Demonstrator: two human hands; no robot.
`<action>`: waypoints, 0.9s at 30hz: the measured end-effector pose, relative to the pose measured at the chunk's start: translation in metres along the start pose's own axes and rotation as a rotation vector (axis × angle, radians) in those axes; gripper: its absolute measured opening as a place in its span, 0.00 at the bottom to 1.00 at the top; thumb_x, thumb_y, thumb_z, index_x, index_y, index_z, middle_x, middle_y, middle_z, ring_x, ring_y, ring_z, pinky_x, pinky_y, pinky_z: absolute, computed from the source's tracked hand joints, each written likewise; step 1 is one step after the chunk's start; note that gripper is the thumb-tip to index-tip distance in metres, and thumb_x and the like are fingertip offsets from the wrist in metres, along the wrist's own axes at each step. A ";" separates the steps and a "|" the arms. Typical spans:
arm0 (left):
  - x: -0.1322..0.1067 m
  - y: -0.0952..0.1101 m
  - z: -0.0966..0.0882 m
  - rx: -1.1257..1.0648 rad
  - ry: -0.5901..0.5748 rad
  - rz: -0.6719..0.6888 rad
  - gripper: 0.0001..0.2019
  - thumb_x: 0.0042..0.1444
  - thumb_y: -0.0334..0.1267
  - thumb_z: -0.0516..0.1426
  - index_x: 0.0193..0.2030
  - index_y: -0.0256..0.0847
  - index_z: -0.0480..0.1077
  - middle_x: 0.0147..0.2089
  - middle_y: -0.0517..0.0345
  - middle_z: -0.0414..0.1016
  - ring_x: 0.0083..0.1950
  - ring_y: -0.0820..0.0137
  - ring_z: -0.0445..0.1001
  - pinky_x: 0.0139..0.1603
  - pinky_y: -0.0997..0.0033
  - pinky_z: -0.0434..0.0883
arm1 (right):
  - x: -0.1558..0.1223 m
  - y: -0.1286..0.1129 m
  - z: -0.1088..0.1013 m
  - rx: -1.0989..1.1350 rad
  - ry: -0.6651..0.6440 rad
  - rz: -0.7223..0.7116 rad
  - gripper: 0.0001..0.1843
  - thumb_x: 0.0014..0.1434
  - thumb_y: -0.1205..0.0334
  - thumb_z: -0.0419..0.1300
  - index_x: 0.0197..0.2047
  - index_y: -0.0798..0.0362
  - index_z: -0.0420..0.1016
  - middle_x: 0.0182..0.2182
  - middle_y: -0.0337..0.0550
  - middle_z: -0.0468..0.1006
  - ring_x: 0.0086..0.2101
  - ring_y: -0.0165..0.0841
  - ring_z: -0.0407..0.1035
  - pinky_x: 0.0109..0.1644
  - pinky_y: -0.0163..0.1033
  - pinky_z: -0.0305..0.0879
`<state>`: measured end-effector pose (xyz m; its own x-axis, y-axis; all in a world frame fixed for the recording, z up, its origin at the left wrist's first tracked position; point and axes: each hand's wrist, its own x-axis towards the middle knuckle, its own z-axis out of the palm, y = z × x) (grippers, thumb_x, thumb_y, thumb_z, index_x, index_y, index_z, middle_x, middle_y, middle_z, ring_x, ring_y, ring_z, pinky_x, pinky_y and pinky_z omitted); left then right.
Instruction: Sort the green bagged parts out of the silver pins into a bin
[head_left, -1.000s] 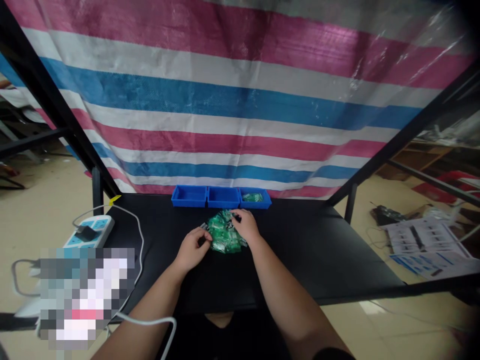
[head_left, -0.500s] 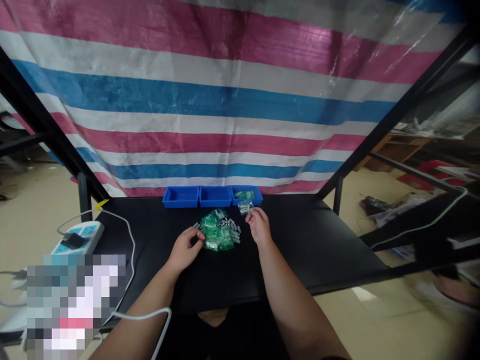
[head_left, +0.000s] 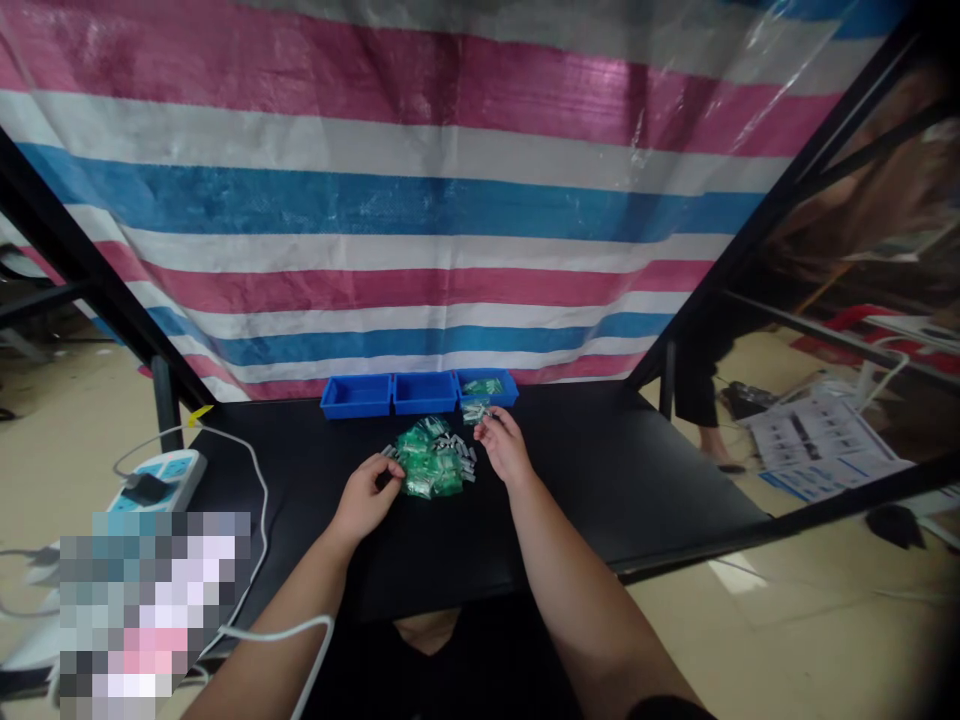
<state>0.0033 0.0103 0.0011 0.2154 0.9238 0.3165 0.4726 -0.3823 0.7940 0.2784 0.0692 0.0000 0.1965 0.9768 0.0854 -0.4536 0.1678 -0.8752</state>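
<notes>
Now the right hand (head_left: 504, 447) pinches a packet (head_left: 475, 412) by the end bin (head_left: 499, 386); the left hand (head_left: 365, 498), loosely curled, touches the green pile (head_left: 429, 470).

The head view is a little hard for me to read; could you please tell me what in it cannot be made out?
All in the head view:
Small green packets: contents too small to tell.
Left hand: its fingers hide what they touch at the pile.
Pixelated patch: blurred, so whatever lies there is unknown.
Printed sheets: text too small to read.
</notes>
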 end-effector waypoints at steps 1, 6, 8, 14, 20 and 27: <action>0.000 0.000 0.000 0.000 0.002 0.005 0.04 0.57 0.34 0.56 0.35 0.43 0.73 0.39 0.57 0.75 0.43 0.65 0.75 0.47 0.65 0.71 | 0.000 0.000 -0.001 0.009 -0.001 0.007 0.20 0.48 0.54 0.71 0.42 0.47 0.70 0.23 0.32 0.75 0.27 0.32 0.73 0.35 0.38 0.71; 0.000 -0.001 0.000 0.000 0.006 0.012 0.04 0.58 0.34 0.56 0.35 0.43 0.73 0.38 0.56 0.74 0.43 0.65 0.75 0.47 0.65 0.70 | 0.000 0.000 -0.004 0.030 -0.027 0.063 0.19 0.49 0.53 0.71 0.41 0.48 0.71 0.26 0.37 0.79 0.30 0.34 0.76 0.35 0.38 0.70; 0.000 -0.001 0.000 0.004 0.005 0.012 0.04 0.58 0.34 0.56 0.35 0.42 0.73 0.39 0.56 0.74 0.43 0.65 0.75 0.46 0.65 0.69 | -0.001 -0.001 -0.004 0.027 -0.037 0.055 0.17 0.49 0.53 0.70 0.39 0.48 0.72 0.29 0.38 0.80 0.33 0.36 0.77 0.35 0.38 0.71; 0.000 -0.002 0.001 0.000 0.009 0.021 0.04 0.58 0.34 0.56 0.35 0.42 0.73 0.39 0.57 0.74 0.43 0.66 0.74 0.48 0.66 0.69 | 0.000 0.001 0.000 0.076 -0.053 0.003 0.13 0.44 0.58 0.73 0.32 0.50 0.76 0.32 0.37 0.78 0.34 0.32 0.73 0.39 0.38 0.72; 0.001 -0.005 0.002 -0.005 0.008 0.023 0.04 0.58 0.33 0.57 0.35 0.43 0.74 0.39 0.57 0.74 0.44 0.65 0.75 0.49 0.65 0.68 | 0.001 0.001 0.000 0.090 -0.045 -0.018 0.17 0.44 0.57 0.77 0.36 0.50 0.79 0.31 0.37 0.78 0.34 0.31 0.73 0.43 0.38 0.72; 0.000 -0.003 0.001 -0.009 0.004 0.014 0.04 0.58 0.34 0.57 0.35 0.42 0.74 0.39 0.57 0.74 0.44 0.65 0.75 0.48 0.65 0.69 | 0.002 0.002 -0.005 0.001 0.050 0.023 0.22 0.48 0.45 0.74 0.33 0.52 0.71 0.23 0.36 0.75 0.24 0.28 0.69 0.27 0.33 0.66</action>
<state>0.0028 0.0115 -0.0018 0.2185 0.9185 0.3297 0.4619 -0.3949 0.7941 0.2821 0.0713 -0.0035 0.2289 0.9726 0.0412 -0.4596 0.1453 -0.8761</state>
